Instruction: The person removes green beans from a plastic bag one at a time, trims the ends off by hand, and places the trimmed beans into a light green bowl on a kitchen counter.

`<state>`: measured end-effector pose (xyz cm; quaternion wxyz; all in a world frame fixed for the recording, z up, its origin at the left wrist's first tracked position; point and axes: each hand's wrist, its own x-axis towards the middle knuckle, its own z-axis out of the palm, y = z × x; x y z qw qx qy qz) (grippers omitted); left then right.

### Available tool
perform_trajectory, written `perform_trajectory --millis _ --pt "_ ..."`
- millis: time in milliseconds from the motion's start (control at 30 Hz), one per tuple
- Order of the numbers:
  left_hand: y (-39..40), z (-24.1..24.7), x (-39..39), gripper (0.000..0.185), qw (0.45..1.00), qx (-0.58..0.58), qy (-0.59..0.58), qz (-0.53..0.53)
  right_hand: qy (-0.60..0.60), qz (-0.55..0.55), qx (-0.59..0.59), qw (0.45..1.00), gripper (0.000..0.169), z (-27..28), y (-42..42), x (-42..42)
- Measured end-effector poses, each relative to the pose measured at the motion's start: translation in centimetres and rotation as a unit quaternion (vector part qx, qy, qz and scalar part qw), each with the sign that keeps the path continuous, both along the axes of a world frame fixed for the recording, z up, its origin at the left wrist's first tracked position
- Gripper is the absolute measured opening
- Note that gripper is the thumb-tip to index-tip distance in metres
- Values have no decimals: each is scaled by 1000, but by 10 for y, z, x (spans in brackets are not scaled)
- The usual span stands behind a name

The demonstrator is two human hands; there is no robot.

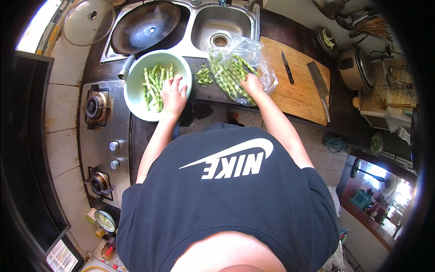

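A pale green plastic basin (132,98) stands on the counter with several green bean pieces (154,85) in it. Over its right side hovers my left hand (174,97), fingers apart and nothing visible between them. My right hand (252,85) is at the mouth of a clear plastic bag (268,76), its fingers curled on the long green beans (227,73) inside; my fingertips are partly hidden. Between basin and bag lies a small heap of bean trimmings (203,75) with stringy fibres.
Right of the bag, a wooden cutting board (289,98) carries a paring knife (288,68) and a cleaver (318,81). Behind are a steel sink (204,27) and a wok (142,29). A gas stove (117,102) is at left, a rice cooker (353,68) at right.
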<state>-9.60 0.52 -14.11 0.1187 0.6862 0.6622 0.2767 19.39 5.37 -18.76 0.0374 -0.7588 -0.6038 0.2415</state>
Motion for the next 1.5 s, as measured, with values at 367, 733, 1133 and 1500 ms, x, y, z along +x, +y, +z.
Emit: perform_trajectory --millis 367,733,1133,1500 --pt "-10 71 36 4 964 88 -194 -156 329 -48 122 935 23 64 -99 8" --pt "-32 132 48 22 924 206 -40 -318 349 40 84 932 14 185 -173 -21" --pt "-81 143 33 10 915 266 -51 -298 392 188 218 874 19 183 -150 -83" --pt "-96 141 20 12 900 312 -102 -286 526 130 172 823 17 180 -165 -106"
